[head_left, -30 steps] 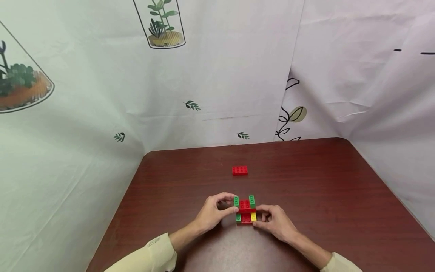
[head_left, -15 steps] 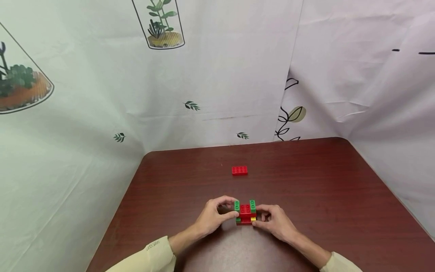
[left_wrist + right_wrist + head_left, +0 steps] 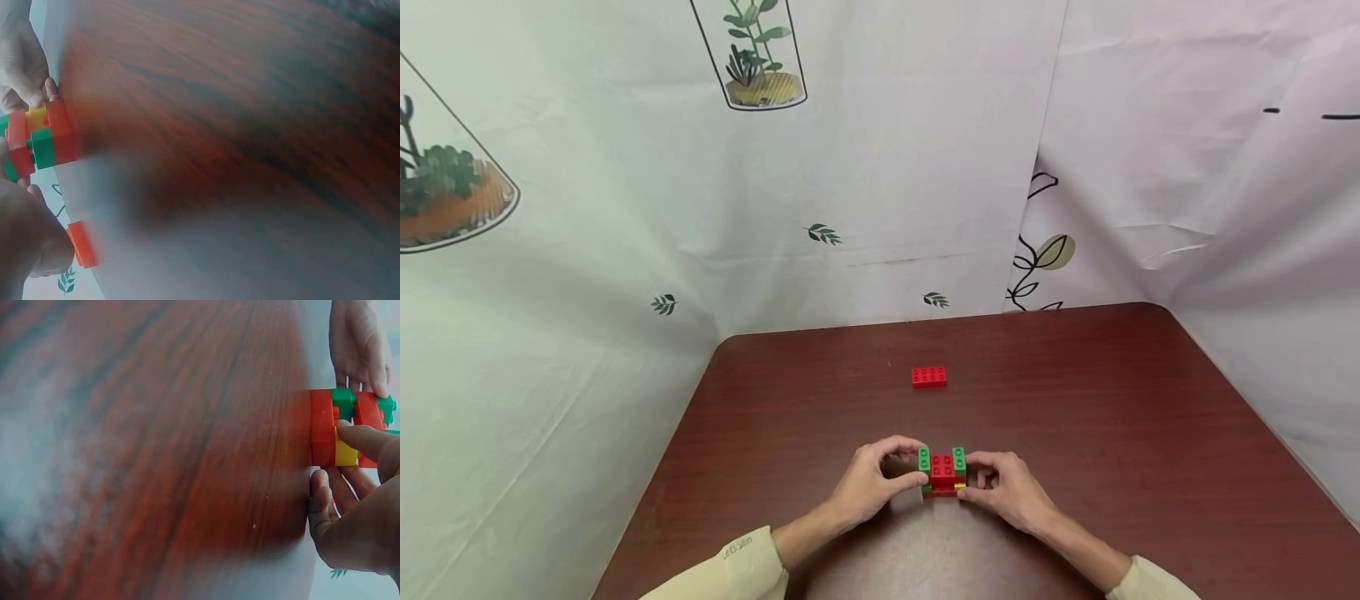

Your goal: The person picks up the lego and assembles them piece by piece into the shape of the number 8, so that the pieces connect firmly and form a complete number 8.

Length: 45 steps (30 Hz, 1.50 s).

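My left hand [image 3: 871,482] pinches the upper part of a toy-brick stack: a red brick [image 3: 942,468] with a green brick [image 3: 923,459] and another green brick [image 3: 959,461] on its two ends. Below it, my right hand [image 3: 1013,493] pinches the lower part, a red base brick [image 3: 322,431] standing on the table. That base carries a green brick [image 3: 44,148] on one end and a yellow brick [image 3: 345,452] on the other. A narrow gap with studs shows between the upper red brick and the lower green brick in the left wrist view.
A loose red brick [image 3: 929,377] with studs up lies farther back on the brown table [image 3: 1075,400]. A white printed cloth [image 3: 910,167] hangs behind the table and along both sides.
My left hand has lowered the upper red brick with its two green bricks down over the lower part, narrowing the gap. The right hand has stayed in place.
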Available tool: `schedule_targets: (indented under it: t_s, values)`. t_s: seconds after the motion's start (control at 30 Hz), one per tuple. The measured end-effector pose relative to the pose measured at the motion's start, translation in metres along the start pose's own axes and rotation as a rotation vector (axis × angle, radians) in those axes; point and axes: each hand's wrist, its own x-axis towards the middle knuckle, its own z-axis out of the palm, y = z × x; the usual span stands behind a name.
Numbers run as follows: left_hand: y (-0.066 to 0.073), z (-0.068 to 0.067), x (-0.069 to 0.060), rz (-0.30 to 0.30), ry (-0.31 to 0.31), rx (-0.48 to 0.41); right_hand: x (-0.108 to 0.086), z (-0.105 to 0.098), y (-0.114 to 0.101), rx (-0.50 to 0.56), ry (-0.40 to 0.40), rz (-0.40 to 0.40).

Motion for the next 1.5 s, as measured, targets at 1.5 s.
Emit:
schedule_targets:
  t_s: [1.5]
  values:
    - [-0.0012, 0.0048, -0.0049, 0.217, 0.098, 0.265, -0.0009, -0.0031, -0.0029, 0.028, 0.102, -0.118]
